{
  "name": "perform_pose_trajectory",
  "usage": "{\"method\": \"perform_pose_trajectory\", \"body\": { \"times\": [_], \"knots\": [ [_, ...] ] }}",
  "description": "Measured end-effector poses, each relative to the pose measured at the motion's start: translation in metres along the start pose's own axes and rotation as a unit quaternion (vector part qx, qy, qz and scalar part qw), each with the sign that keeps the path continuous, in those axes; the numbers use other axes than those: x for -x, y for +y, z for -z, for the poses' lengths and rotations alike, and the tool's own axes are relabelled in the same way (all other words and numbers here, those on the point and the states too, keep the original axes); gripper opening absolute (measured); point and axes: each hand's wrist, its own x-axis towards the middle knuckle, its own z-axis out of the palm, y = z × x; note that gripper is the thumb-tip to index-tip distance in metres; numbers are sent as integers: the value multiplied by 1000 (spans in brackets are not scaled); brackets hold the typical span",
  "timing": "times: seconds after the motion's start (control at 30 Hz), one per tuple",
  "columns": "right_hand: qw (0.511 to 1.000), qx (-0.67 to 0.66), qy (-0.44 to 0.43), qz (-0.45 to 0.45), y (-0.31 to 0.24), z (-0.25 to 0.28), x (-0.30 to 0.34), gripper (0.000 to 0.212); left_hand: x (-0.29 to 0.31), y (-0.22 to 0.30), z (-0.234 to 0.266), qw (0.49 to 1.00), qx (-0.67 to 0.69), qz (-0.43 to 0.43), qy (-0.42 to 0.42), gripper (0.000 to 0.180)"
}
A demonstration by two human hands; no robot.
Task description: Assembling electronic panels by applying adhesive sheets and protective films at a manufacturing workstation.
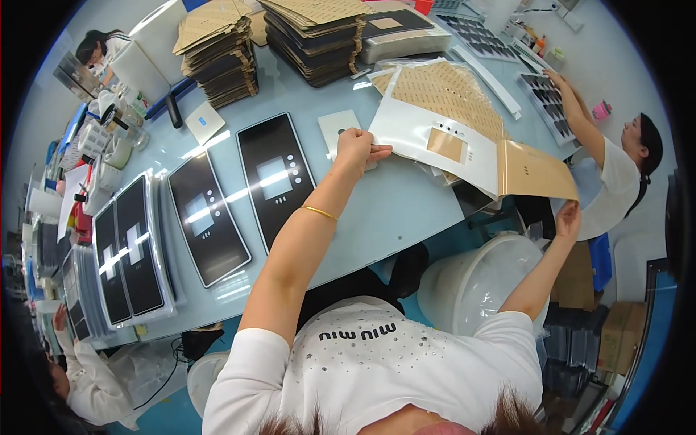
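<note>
Hair [511, 415] is hanging at six o'clock over my white shirt [406, 362]. At one o'clock, over the table [377, 232], I am holding a white sheet [413, 130] with a small window, and a tan flap [536, 170] is meeting its right edge between two and three. Whether the two are forming one piece, I cannot tell. My left hand [359, 151], at twelve, is pinching the sheet's left corner between thumb and fingers. My right hand [568, 220], at three, is gripping the flap's far corner, out past the table's edge.

Under the sheet and beyond it, tan papers [449, 83] are lying in a heap. A pale card [335, 125] is lying just beside my left hand, partly hidden by it. One black panel [264, 156] is lying at ten o'clock, a second at nine, and wrapped panels [145, 275] are resting past them. Tall stacks [315, 43] are standing between eleven and twelve, bottles [130, 134] at ten. At four, a bucket [471, 290] is standing below the table. Near three, a co-worker [605, 170] is reaching to a tray [563, 138]; others are sitting at ten and eight.
</note>
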Motion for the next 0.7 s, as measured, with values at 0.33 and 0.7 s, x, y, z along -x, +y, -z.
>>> {"method": "perform_pose_trajectory", "body": {
  "times": [0.33, 0.7],
  "knots": [
    [929, 249, -23, 271, 111, -196, 30, 27, 26, 7, -11, 930, -70, -339, 124, 25],
    [918, 144, -368, 41, 430, -387, 143, 16, 166, 94, 9, 676, -181, -711, 70, 34]
  ]
}}
